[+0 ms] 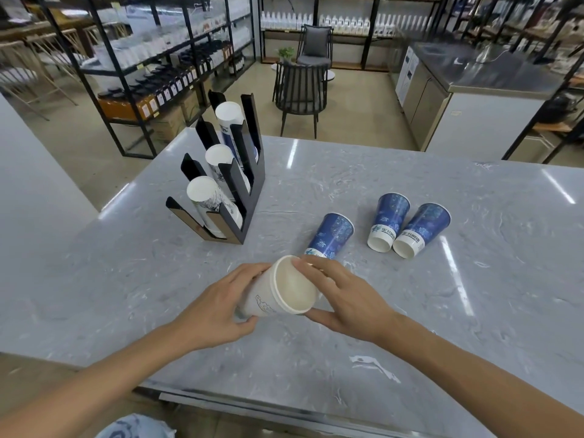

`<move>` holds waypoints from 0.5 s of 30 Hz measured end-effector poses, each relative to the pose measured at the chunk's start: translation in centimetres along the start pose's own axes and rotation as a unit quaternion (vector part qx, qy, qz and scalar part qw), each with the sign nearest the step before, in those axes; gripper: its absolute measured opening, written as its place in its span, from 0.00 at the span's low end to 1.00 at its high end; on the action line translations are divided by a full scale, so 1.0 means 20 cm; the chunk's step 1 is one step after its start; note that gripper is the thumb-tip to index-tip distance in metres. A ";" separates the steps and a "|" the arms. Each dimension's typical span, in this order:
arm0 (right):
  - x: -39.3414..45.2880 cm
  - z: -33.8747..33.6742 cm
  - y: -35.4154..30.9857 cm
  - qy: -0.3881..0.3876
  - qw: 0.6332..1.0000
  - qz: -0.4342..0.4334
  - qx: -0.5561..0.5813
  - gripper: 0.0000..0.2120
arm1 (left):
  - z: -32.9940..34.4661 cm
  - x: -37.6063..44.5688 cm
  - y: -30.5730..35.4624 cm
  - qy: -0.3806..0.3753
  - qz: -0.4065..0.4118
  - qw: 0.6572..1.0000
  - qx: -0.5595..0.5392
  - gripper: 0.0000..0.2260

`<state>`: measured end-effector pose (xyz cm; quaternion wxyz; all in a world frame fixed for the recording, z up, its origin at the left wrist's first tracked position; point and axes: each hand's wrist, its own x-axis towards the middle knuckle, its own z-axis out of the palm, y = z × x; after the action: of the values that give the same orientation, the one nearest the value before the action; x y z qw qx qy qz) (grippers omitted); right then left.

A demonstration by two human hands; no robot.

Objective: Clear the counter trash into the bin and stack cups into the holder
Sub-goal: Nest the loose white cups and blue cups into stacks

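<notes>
Hands work as a pair here: the left hand [218, 306] wraps the body of a white cup [278, 287] and the right hand [344, 294] pinches its rim, holding it tilted above the counter [442, 327], mouth toward the person. That two-handed hold probably steadies it for the black holder [235, 188], whose slots already carry cups, while three blue cups [384, 227] lie on their sides nearby.

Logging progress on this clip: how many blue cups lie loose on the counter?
3. One lies just beyond the hands; two more lie side by side to its right. None looks hidden.
</notes>
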<state>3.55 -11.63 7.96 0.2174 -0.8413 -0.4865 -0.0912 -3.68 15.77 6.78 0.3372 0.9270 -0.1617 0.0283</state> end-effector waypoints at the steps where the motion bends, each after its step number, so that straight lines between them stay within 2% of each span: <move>1: 0.02 0.00 0.00 -0.006 1.000 -0.021 -0.008 0.32 | 0.00 -0.01 -0.02 0.000 -0.008 1.000 -0.015 0.38; 5: 0.12 0.00 -0.04 -0.031 0.995 -0.094 -0.013 0.22 | -0.02 -0.06 -0.11 0.016 -0.037 0.998 -0.046 0.38; 7: 0.16 0.01 -0.06 -0.042 0.992 -0.113 -0.024 0.20 | -0.04 -0.09 -0.15 0.027 -0.052 0.997 -0.052 0.38; 10: 0.21 0.05 -0.09 -0.070 0.987 -0.141 -0.032 0.24 | -0.06 -0.14 -0.22 0.040 -0.075 0.994 -0.064 0.37; 15: 0.28 0.13 -0.13 -0.142 0.979 -0.139 -0.045 0.41 | -0.07 -0.24 -0.32 0.047 -0.098 0.990 -0.085 0.36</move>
<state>3.97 -4.86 8.38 0.0936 -0.7785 -0.6203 -0.0220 -6.17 22.54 3.11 0.4232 0.9040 -0.0555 0.0246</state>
